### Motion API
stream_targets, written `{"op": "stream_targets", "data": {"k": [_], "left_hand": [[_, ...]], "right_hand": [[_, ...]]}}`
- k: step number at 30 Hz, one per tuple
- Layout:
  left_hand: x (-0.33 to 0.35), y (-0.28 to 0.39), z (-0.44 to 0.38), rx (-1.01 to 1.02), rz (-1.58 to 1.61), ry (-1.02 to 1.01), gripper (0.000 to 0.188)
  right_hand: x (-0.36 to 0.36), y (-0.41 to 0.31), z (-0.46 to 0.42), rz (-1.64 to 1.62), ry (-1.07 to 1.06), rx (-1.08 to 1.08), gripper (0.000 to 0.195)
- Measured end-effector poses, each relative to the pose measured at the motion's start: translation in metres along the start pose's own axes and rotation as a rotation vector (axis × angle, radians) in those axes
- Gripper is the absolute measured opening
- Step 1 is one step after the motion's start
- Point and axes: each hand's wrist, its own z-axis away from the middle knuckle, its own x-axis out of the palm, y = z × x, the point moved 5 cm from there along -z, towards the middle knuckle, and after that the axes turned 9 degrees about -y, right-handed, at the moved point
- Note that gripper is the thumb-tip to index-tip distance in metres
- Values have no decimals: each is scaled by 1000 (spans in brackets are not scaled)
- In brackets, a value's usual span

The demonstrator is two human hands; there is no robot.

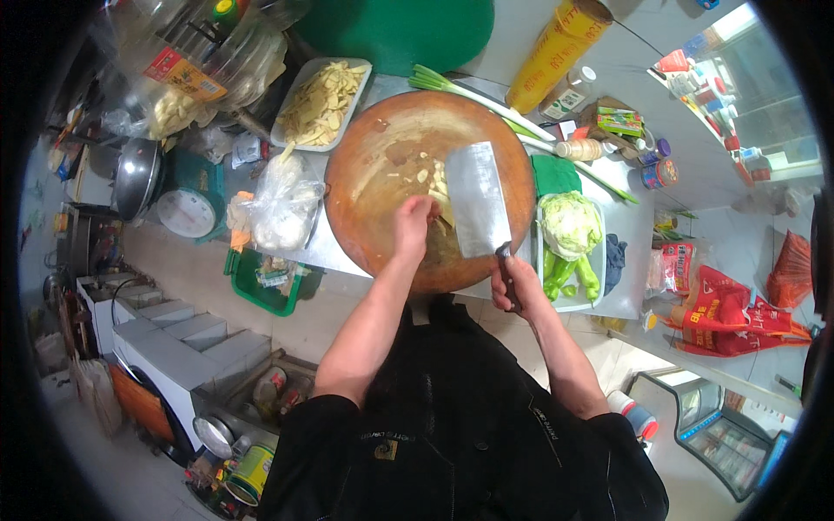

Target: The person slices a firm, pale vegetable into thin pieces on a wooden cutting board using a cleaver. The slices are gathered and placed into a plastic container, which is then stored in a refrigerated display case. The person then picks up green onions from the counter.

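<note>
A thick round wooden chopping block (378, 189) lies before me. My right hand (518, 283) grips the dark handle of a wide cleaver (481, 198), whose blade lies nearly flat over the right part of the block. Pale yellow slices (440, 179) sit along the blade's left side, some partly hidden by it. My left hand (415, 225) is over the block with curled fingers, its fingertips at the nearest slice (447, 213). Whether they pinch that slice is hard to see.
Beyond the block are a white tray (366, 65) of pale slices and long scallions (485, 104). To the right, a tray (597, 296) holds a cabbage (571, 223) and green peppers (565, 273). A plastic bag (283, 208) lies left, above a green bin (260, 296).
</note>
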Motion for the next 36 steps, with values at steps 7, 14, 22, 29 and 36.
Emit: {"op": "stream_targets", "data": {"k": [7, 14, 22, 29, 36], "left_hand": [[70, 42, 13, -158, 999, -237, 77], [49, 57, 6, -71, 970, -188, 61], [14, 66, -11, 79, -958, -106, 55], [-106, 161, -32, 403, -1126, 367, 39], [-249, 180, -103, -62, -1612, 562, 36]], "right_hand": [[26, 40, -50, -558, -494, 34, 53], [-46, 70, 9, -245, -359, 150, 41], [-84, 10, 43, 401, 325, -68, 12], [-44, -19, 10, 1327, 729, -187, 25], [-11, 4, -11, 1571, 847, -233, 26]]}}
